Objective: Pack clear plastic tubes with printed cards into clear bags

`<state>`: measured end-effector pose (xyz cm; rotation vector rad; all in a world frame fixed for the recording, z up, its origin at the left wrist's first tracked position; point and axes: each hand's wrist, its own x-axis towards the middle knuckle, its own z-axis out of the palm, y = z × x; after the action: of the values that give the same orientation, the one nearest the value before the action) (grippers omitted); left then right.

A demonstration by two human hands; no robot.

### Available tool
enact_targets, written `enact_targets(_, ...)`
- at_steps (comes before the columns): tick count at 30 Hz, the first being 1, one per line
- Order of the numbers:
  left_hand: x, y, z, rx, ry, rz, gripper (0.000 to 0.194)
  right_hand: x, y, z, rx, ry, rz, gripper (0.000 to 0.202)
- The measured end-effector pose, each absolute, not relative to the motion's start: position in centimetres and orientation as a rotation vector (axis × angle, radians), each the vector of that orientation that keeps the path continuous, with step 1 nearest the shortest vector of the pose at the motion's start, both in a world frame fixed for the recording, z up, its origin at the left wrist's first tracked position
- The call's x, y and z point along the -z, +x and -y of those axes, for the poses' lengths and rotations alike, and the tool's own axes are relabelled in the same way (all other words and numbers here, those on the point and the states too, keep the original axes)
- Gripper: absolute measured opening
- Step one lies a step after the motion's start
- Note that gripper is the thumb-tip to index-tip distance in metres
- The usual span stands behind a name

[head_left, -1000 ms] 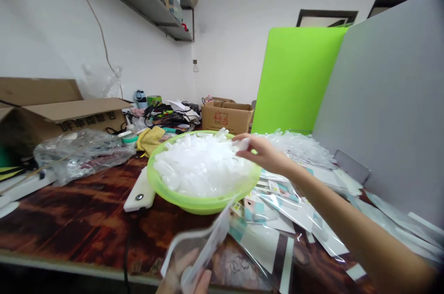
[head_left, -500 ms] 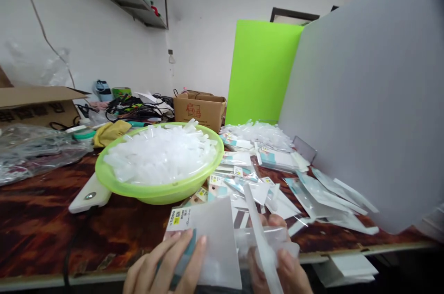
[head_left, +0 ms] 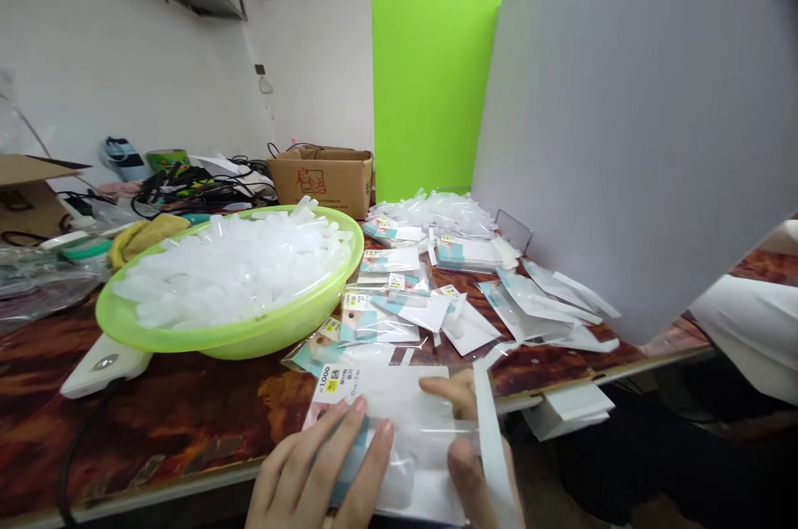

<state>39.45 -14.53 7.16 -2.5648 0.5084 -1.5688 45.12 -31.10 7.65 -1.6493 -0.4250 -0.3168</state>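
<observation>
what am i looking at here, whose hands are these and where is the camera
There is no robot: these are a person's two bare hands, seen by one camera worn on the head, looking forward and down. All the pictures share that view.

The left hand lies with spread fingers on a printed card at the table's near edge. The right hand holds a clear plastic piece against it, beside a white strip.

On the dark, patterned table stand a green bowl heaped with whitish translucent pieces, a cardboard box and more packaged cards.
</observation>
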Motion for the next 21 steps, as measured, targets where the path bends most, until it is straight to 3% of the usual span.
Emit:
enact_targets(4,-6.5,39.6,15.1,1.533,-2.629,-0.505,0.038,-7.9,44.8,32.5,0.278,-1.733,0.569,0.05)
enact_targets(11,-6.9,40.8,16.7,1.554,-2.626,-0.692,0.028,-8.0,44.4,34.3,0.472,-1.641,0.376,0.014)
enact_targets(14,-7.7,41.7,17.1,1.559,-2.579,-0.795,0.031,-9.0,44.9,35.6,0.43,-1.651,0.382,0.014)
enact_targets(21,-8.8,42.4,17.4,1.639,-2.569,-0.853,0.033,-9.1,45.5,38.4,0.772,-1.997,0.89,0.038)
